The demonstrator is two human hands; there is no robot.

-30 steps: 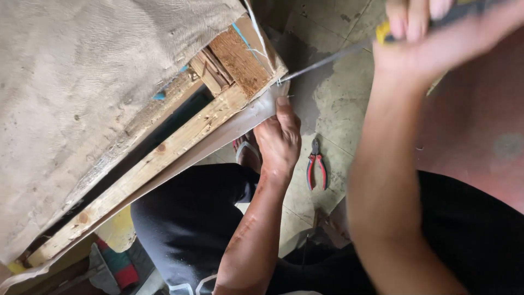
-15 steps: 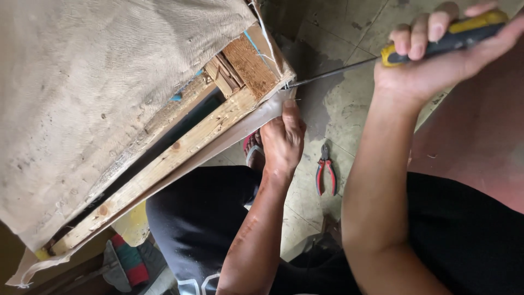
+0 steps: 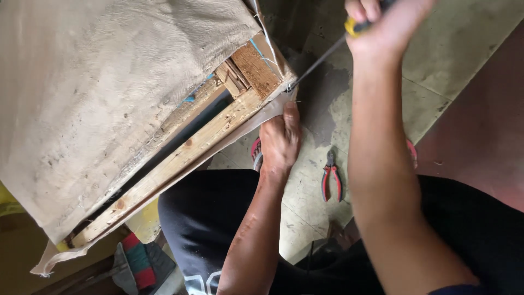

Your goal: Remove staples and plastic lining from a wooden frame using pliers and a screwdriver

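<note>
The right hand (image 3: 385, 24) was closed around the yellow-and-black handle of a screwdriver (image 3: 333, 49), at about one o'clock in the view, partly cut off by the top edge. From that fist the thin metal shaft ran down toward seven o'clock, its long axis slanted, with the tip pointing at the corner of a wooden frame (image 3: 218, 131) where the wood met the covering. The tool looked stiff and light, and the thick handle seemed the sound place to hold it, as the shaft would likely be slim and slippery.

The left hand (image 3: 279, 139) sat near the centre, at about six o'clock from the tip, fingers curled and pinching the loose edge of pale fabric (image 3: 98, 93) just below the frame's corner. That fabric appeared soft and limp, rough like old backing cloth, and best taken at its free edge. The frame seemed rigid and fairly heavy, its pale rail running from the corner down toward eight o'clock.

Farther out, at about five o'clock from the left hand, red-handled pliers (image 3: 331, 177) lay untouched on the concrete floor (image 3: 436, 82), handles pointing toward the person.
</note>
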